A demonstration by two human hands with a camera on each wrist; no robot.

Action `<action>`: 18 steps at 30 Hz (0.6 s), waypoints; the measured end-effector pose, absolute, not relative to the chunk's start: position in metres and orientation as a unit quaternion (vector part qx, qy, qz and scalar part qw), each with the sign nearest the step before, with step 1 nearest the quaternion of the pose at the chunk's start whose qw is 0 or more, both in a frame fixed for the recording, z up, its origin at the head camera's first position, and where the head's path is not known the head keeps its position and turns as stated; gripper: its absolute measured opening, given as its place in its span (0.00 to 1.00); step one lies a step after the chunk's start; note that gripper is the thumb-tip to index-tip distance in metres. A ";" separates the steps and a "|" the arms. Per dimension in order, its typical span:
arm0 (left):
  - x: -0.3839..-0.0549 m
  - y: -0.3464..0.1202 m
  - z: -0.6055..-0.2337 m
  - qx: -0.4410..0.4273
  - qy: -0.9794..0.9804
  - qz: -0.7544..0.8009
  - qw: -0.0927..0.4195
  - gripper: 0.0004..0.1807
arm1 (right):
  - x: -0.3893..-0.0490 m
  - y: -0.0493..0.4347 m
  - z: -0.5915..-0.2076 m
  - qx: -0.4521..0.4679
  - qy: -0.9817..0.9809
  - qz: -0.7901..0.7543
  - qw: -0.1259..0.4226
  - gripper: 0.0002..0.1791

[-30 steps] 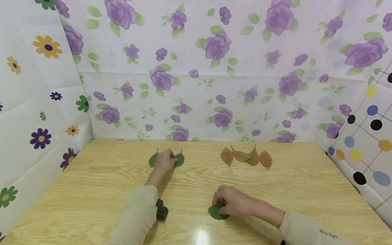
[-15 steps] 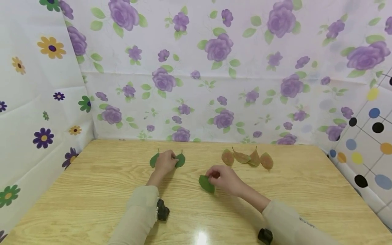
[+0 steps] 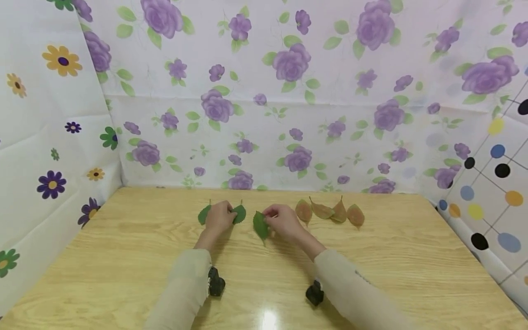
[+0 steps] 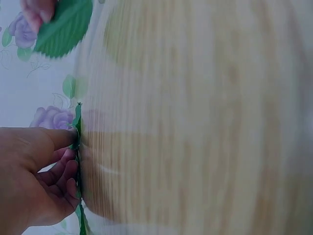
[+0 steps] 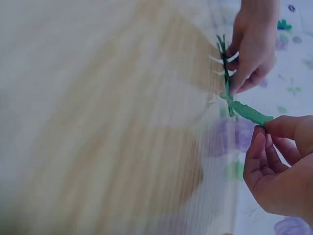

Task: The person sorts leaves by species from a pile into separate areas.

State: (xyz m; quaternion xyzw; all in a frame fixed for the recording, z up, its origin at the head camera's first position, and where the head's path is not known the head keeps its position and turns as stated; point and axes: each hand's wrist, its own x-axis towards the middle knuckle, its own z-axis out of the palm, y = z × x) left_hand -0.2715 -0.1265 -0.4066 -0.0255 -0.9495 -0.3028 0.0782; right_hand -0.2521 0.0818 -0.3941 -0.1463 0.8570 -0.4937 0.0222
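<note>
In the head view, my left hand [image 3: 219,216] rests at the back of the table, thumb and curled fingertips at the near edge of a serrated green leaf [image 3: 239,214]. Another green leaf [image 3: 204,215] lies on its other side, partly covered by the hand. From the left wrist view, the fingers [image 4: 63,171] come down onto the flat row of leaves. To the right, my right hand [image 3: 283,221] pinches a third green leaf [image 3: 260,225] between thumb and fingertips. This leaf is tilted in the right wrist view, its far end overlapping the row.
Several reddish-green leaves [image 3: 339,211] lie in a row at the back right, just beyond the right hand. The wooden table [image 3: 123,256] ends at a flowered sheet [image 3: 264,137], with more patterned sheets on both sides. Black wrist cameras sit under both forearms.
My right hand has carried its green leaf from the front of the table to the back, beside the left hand's leaves, turning it more upright. The left hand has stayed in place.
</note>
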 end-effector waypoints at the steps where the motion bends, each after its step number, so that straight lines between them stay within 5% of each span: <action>1: -0.272 -0.127 -0.406 -0.026 -0.950 -0.302 0.080 0.08 | -0.256 0.078 -0.394 -0.136 0.854 -0.502 0.024 0.07; 18: -0.273 -0.125 -0.407 -0.009 -0.952 -0.298 0.069 0.08 | -0.287 0.043 -0.412 0.022 0.859 -0.507 -0.066 0.06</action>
